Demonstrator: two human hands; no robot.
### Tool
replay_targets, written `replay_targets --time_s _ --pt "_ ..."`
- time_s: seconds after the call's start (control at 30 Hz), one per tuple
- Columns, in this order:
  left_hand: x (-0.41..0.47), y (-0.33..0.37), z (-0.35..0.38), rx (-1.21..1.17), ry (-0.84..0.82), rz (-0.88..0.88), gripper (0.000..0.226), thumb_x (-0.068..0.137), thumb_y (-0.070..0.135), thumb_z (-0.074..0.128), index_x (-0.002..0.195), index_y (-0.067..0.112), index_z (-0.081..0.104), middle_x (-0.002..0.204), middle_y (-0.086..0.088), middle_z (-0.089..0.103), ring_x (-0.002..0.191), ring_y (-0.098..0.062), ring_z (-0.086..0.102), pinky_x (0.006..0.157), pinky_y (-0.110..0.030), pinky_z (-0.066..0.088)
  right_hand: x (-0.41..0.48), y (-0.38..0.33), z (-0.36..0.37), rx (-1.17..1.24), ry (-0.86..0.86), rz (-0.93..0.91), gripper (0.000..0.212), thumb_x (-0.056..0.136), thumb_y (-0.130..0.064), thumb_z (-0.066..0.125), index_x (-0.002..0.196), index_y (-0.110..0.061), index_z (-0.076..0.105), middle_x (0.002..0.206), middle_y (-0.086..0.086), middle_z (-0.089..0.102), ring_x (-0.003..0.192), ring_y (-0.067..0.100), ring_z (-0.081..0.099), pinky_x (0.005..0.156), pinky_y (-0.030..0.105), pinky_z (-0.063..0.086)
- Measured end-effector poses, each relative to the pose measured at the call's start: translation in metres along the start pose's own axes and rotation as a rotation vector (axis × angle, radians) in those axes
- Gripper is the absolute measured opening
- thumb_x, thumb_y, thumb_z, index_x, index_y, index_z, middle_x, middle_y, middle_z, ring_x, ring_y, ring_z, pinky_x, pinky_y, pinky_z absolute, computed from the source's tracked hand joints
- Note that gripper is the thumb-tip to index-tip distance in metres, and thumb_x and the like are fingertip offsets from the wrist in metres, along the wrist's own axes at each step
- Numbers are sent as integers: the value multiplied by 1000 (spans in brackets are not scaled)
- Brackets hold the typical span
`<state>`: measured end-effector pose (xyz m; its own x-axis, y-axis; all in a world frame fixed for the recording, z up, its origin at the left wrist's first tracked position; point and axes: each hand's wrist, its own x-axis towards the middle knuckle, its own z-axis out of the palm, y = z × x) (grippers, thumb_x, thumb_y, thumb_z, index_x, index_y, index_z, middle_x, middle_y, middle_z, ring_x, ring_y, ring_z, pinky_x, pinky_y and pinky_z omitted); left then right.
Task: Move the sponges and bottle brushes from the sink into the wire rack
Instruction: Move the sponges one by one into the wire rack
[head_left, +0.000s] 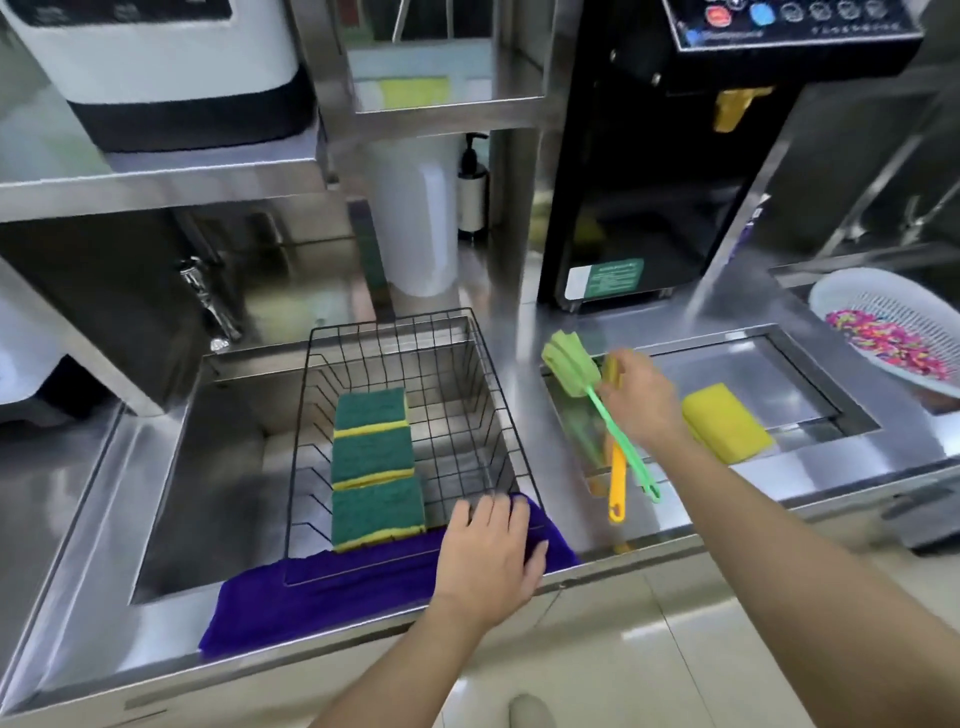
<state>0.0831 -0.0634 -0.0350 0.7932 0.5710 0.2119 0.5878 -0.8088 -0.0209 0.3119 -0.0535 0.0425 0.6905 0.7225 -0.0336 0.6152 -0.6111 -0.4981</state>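
Observation:
A black wire rack (400, 332) sits in the left sink and holds three green-and-yellow sponges (373, 465) in a row. My left hand (491, 553) rests flat on the rack's front right corner, over a purple cloth (322, 587). My right hand (641, 402) is closed on the green bottle brush (569, 364), whose foam head points up-left above the small right sink (810, 358). A yellow bottle brush (617, 478) is partly behind that hand; I cannot tell whether the hand holds it too. A yellow sponge (724, 423) lies in the right sink.
A black machine (649, 182) stands behind the right sink. At the far right sits a white colander (893, 312) with colourful bits. A tap (208, 301) juts out left of the rack; a pump bottle (471, 192) and a white container (415, 218) stand behind.

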Motion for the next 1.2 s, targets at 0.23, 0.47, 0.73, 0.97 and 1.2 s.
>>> replay_targets --time_s 0.23,0.47,0.73,0.97,1.2 --pt "7 6 9 7 52 25 46 85 43 37 90 9 67 78 -7 63 67 -26 60 58 -37 45 -10 95 -24 -197 32 278 79 81 -42 62 146 -20 23 144 22 33 137 36 28 107 47 26" --pt "7 6 10 11 91 32 40 86 41 41 87 10 65 78 -6 63 66 -26 59 58 -36 45 -17 146 -22 -119 -66 473 81 75 -40 69 139 -15 27 138 22 43 131 38 35 104 47 29" --pt "8 5 7 -7 51 22 42 85 44 40 88 12 66 77 -3 63 66 -24 60 58 -37 48 -13 126 -26 96 203 348 59 73 -27 68 122 -5 44 125 23 43 113 45 47 99 49 34" --pt "-7 -14 2 4 106 -24 39 83 46 41 82 15 64 75 -1 60 66 -23 57 63 -37 42 4 34 -45 564 212 65 45 77 -17 60 120 -12 49 114 5 29 99 22 41 83 26 33" --pt "-13 -27 5 25 159 61 46 84 47 44 107 13 65 90 -2 62 76 -23 58 73 -37 40 6 0 -40 622 205 -56 46 74 -19 57 120 -19 51 113 0 30 93 20 43 75 25 42"
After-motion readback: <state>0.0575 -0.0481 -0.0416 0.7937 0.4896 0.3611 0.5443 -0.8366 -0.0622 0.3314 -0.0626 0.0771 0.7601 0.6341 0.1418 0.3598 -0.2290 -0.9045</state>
